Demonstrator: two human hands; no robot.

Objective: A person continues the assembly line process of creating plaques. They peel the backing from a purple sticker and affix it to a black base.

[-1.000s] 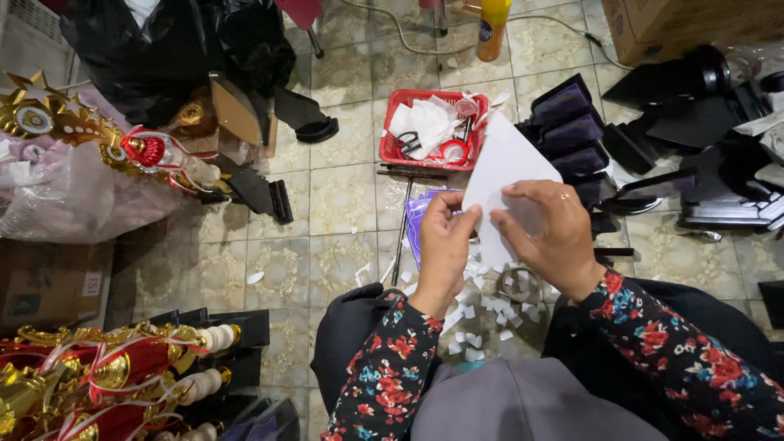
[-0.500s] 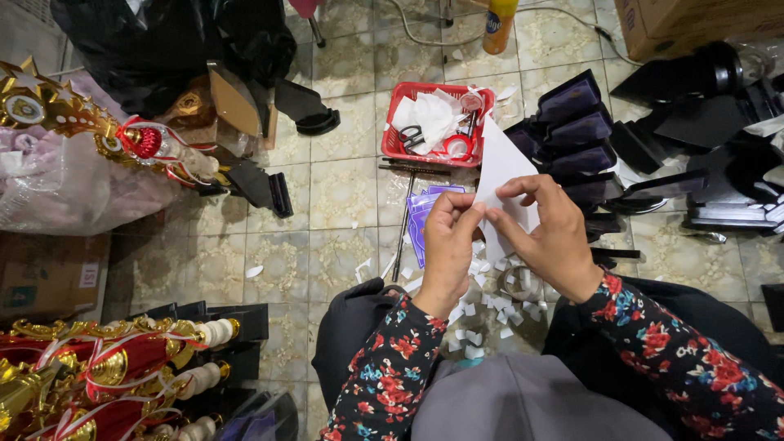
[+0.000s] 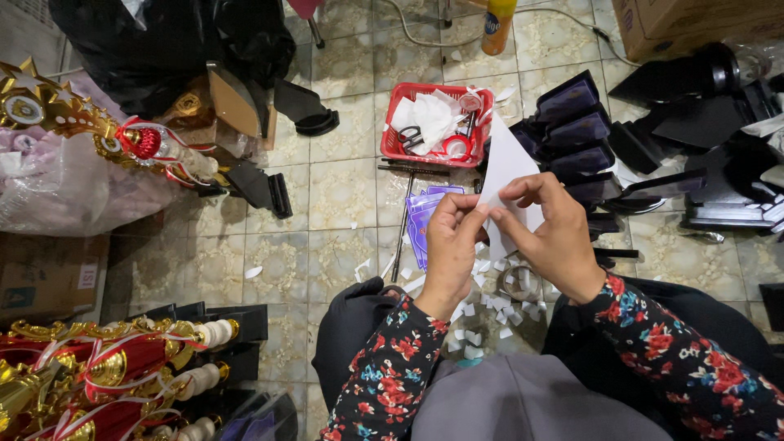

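Note:
A white paper sheet (image 3: 506, 163), folded to a pointed shape, is held up over my lap by both hands. My left hand (image 3: 452, 245) pinches its lower left edge with thumb and fingertips. My right hand (image 3: 555, 233) grips the sheet from the right, fingers curled over its lower part. Both sleeves are black with red flowers. Below the hands, several small white paper scraps (image 3: 490, 306) lie on the tiled floor next to a roll of clear tape (image 3: 518, 282). A purple packet (image 3: 425, 216) lies on the floor just left of my left hand.
A red basket (image 3: 392, 139) holds scissors, tape and white paper ahead of me. Black trophy bases (image 3: 572, 122) are stacked at the right. Gold and red trophies (image 3: 98, 135) lie at the left and lower left. A thin metal rod (image 3: 403, 220) lies on the tiles.
The paper went from a broad open sheet to a narrower pointed fold. Both hands shifted closer together on its lower edge.

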